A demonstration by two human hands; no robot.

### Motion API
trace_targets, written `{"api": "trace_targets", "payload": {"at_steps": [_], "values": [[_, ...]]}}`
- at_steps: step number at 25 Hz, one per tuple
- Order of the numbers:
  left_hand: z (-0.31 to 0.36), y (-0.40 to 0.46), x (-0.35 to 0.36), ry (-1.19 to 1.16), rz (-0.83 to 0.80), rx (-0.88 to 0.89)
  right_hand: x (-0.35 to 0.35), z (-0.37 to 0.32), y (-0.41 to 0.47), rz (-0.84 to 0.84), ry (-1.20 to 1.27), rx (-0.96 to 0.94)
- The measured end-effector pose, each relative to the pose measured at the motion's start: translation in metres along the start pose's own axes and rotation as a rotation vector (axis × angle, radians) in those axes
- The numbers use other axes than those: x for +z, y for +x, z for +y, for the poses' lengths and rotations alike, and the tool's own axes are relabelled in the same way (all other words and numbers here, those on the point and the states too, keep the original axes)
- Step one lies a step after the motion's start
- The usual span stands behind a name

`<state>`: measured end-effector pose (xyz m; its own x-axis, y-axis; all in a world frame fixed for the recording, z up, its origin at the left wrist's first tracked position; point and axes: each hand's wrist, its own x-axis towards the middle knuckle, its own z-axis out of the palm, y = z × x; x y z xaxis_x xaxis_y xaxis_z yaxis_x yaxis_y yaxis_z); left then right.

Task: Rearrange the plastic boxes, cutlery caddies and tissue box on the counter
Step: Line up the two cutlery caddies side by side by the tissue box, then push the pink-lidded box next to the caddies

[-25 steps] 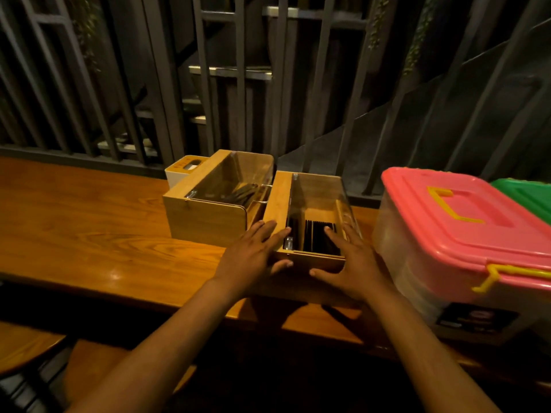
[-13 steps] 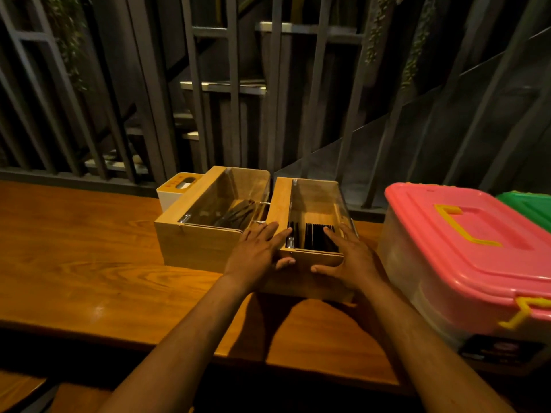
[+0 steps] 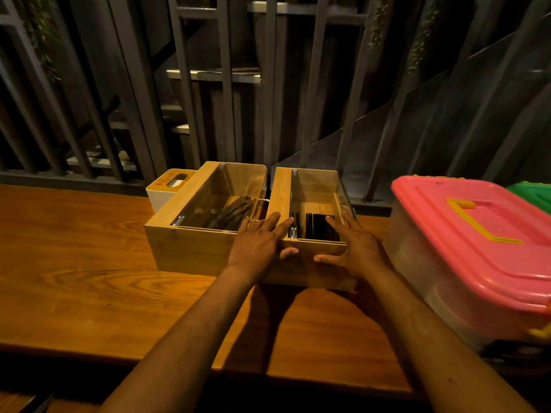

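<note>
Two wooden cutlery caddies with clear lids stand side by side on the wooden counter (image 3: 74, 278). The left caddy (image 3: 190, 248) holds dark cutlery. The right caddy (image 3: 313, 204) holds black items; my left hand (image 3: 259, 245) grips its near left corner and my right hand (image 3: 354, 248) its near right corner, thumbs on the front face. A white tissue box (image 3: 167, 186) with a wooden top sits behind the left caddy. A pink-lidded plastic box (image 3: 477, 234) stands to the right, a green-lidded box (image 3: 533, 195) behind it.
Dark metal railing bars (image 3: 226, 99) and a staircase run behind the counter's far edge. The counter's near edge lies just under my forearms, with dark floor below.
The right caddy has slid away from me, toward the railing, with both hands on it. The view has shifted a little, so the counter's near edge sits lower in frame.
</note>
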<state>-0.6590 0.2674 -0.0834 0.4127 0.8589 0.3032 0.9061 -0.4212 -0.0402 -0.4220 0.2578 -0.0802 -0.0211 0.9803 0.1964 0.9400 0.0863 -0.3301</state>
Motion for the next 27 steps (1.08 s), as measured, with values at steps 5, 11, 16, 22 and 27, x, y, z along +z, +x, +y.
{"api": "trace_targets", "payload": {"at_steps": [5, 11, 16, 22, 27], "values": [[0.002, -0.001, -0.004, 0.004, -0.021, -0.008, -0.010, -0.007, -0.007, -0.056, -0.104, 0.029], [0.038, -0.020, -0.036, 0.028, 0.005, -0.042, -0.027, -0.030, -0.054, -0.022, -0.230, 0.055], [0.101, -0.050, -0.083, -0.204, 0.159, 0.008, -0.113, -0.010, -0.114, 0.274, 0.112, -0.113], [0.218, -0.053, -0.114, -0.310, 0.267, 0.112, -0.213, 0.100, -0.169, 0.553, 0.057, 0.072], [0.312, -0.046, -0.102, -0.323, 0.176, 0.089, -0.204, 0.187, -0.194, 0.298, 0.000, 0.058]]}}
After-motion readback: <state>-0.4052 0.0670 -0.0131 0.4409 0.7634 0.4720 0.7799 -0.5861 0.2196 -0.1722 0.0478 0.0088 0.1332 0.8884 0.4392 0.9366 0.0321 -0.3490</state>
